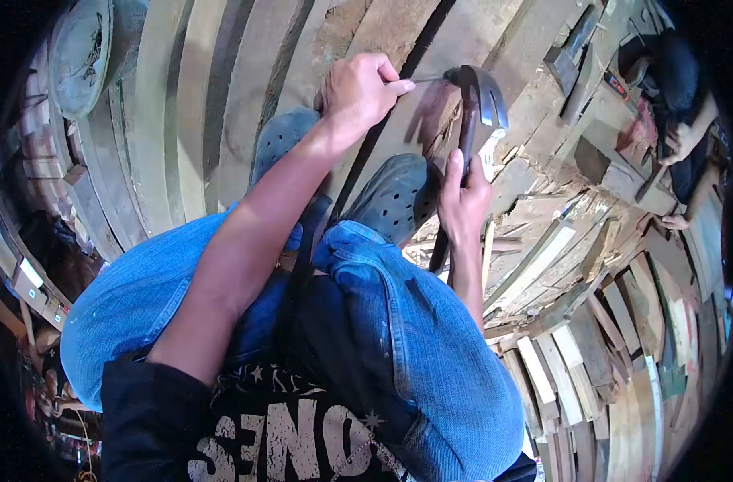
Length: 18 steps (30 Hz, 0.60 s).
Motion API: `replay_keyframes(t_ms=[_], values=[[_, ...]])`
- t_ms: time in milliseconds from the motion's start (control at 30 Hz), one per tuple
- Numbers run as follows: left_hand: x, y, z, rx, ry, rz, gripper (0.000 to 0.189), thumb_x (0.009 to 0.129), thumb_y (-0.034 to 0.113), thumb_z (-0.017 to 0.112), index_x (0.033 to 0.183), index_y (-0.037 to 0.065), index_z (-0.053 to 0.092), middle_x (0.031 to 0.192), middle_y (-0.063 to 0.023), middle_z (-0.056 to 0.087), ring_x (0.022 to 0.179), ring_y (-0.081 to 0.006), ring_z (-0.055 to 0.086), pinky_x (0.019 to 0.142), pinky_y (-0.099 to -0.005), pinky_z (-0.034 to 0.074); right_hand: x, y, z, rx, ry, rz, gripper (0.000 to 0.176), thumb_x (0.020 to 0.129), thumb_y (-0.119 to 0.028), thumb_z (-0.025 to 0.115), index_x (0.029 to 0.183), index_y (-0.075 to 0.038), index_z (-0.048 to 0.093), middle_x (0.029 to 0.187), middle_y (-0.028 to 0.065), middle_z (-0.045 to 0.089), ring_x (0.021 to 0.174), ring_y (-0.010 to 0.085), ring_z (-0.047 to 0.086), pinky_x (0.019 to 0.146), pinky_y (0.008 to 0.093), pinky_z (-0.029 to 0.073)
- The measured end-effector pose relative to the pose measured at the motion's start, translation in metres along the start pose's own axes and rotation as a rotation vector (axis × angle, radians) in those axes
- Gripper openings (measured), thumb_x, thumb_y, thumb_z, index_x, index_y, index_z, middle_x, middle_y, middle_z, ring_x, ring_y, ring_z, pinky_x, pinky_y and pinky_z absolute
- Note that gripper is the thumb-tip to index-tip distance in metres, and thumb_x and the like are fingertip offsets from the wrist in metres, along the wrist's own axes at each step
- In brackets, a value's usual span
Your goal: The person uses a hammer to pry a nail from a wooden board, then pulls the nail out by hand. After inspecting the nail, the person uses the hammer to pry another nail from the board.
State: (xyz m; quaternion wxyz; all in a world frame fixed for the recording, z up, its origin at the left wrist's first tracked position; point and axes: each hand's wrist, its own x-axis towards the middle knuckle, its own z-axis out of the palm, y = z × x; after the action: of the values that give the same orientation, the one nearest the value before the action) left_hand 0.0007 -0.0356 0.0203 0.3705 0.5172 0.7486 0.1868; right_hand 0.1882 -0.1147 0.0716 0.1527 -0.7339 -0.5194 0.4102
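Observation:
My left hand (357, 87) is pinched around a thin nail (430, 79), which points right towards the hammer head. Fingers of my right hand (465, 197) wrap round the dark handle of a claw hammer (467, 120). The claw faces right and the striking face is at the nail's far end; whether they touch I cannot tell. Both hands are above wooden planks (447, 40), beyond my grey clogs (394, 193).
A round container (81, 56) is at the upper left. Another hammer (571, 60) lies at the upper right. A co-worker's hands (683, 145) are at the far right. Stacked wood strips (555, 369) fill the lower right, with splintered scraps nearer me.

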Motion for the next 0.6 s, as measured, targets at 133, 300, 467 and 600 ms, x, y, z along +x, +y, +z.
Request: replay_keyframes(t_ms=[133, 300, 467, 600], values=[[-0.002, 0.001, -0.002, -0.012, -0.007, -0.054, 0.028, 0.067, 0.031, 0.086, 0.071, 0.007, 0.072, 0.066, -0.0079, 0.069, 0.059, -0.0196, 0.066, 0.059, -0.0335, 0.051, -0.002, 0.005, 0.004, 0.038, 0.023, 0.004, 0.03, 0.099, -0.028, 0.056, 0.084, -0.002, 0.055, 0.05, 0.0119, 0.049, 0.043, 0.0164, 0.047, 0.044, 0.0351, 0.04], [-0.005, -0.003, -0.003, -0.053, -0.031, -0.041, 0.026, 0.066, 0.028, 0.087, 0.072, 0.007, 0.073, 0.067, -0.008, 0.07, 0.059, -0.0183, 0.066, 0.058, -0.0327, 0.051, -0.003, 0.005, 0.002, 0.04, -0.017, 0.029, 0.029, 0.099, -0.029, 0.056, 0.087, -0.002, 0.057, 0.051, 0.0127, 0.05, 0.044, 0.0167, 0.049, 0.046, 0.0361, 0.041], [-0.002, -0.002, -0.003, -0.048, -0.017, -0.013, 0.026, 0.064, 0.026, 0.088, 0.072, 0.006, 0.073, 0.066, -0.0078, 0.069, 0.058, -0.0172, 0.065, 0.058, -0.0324, 0.051, 0.001, 0.0, -0.002, 0.033, -0.016, 0.047, 0.031, 0.099, -0.032, 0.053, 0.09, -0.002, 0.057, 0.053, 0.0136, 0.052, 0.047, 0.0201, 0.051, 0.049, 0.0369, 0.042], [-0.006, -0.003, -0.003, -0.066, -0.037, -0.037, 0.026, 0.063, 0.025, 0.088, 0.07, 0.006, 0.072, 0.066, -0.007, 0.069, 0.057, -0.0169, 0.064, 0.057, -0.0324, 0.05, -0.003, 0.001, -0.002, 0.025, -0.019, 0.058, 0.031, 0.1, -0.031, 0.053, 0.09, -0.001, 0.056, 0.055, 0.0139, 0.052, 0.048, 0.0192, 0.051, 0.049, 0.0364, 0.042]])
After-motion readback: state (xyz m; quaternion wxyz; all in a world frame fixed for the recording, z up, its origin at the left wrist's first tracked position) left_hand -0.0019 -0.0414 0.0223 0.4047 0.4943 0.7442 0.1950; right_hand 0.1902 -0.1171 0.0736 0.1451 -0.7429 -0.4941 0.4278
